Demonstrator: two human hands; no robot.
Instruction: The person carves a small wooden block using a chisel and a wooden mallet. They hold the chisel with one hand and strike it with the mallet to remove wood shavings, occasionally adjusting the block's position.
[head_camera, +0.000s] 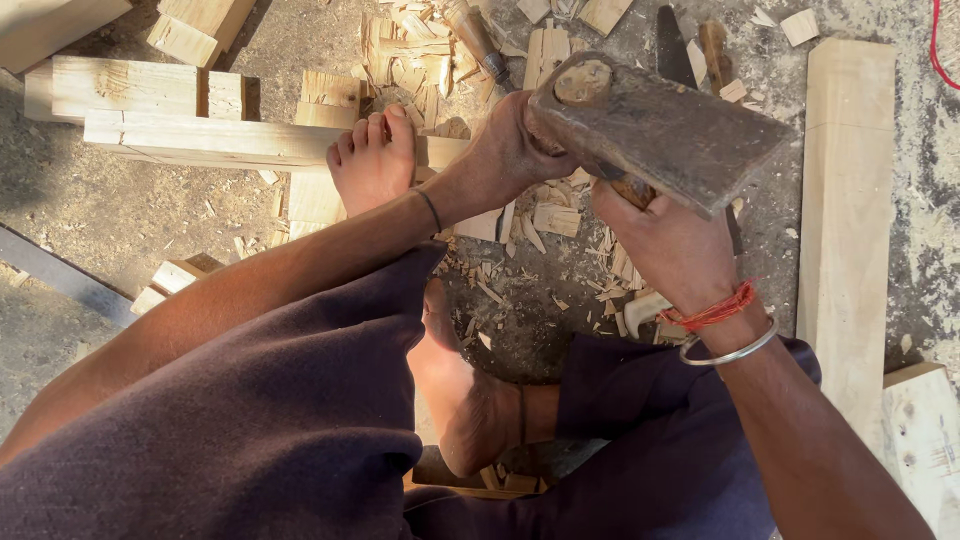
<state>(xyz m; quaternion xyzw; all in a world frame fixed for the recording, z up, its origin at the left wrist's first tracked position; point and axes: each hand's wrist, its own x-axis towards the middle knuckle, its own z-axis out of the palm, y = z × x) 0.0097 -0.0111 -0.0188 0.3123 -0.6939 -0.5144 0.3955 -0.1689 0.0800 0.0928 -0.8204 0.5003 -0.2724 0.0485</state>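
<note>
Single head-worn view, looking almost straight down from above the seated person's lap. Very close: dark-clothed knees fill the lower frame, the hands meeting just beyond, left hand (505, 150) and right hand (665, 245) near frame centre. Facing forward and down onto the floor (120, 215), strewn with wood chips, with timber pieces along the top edge and a long plank (848, 200) running down the right side. No second view to compare.

Left hand (510, 150) — forearm stretched forward, fingers curled under, hidden. Right hand (665, 240) — fist closed in a grip, back upward, wrist bent, forearm angling in from lower right.
</note>
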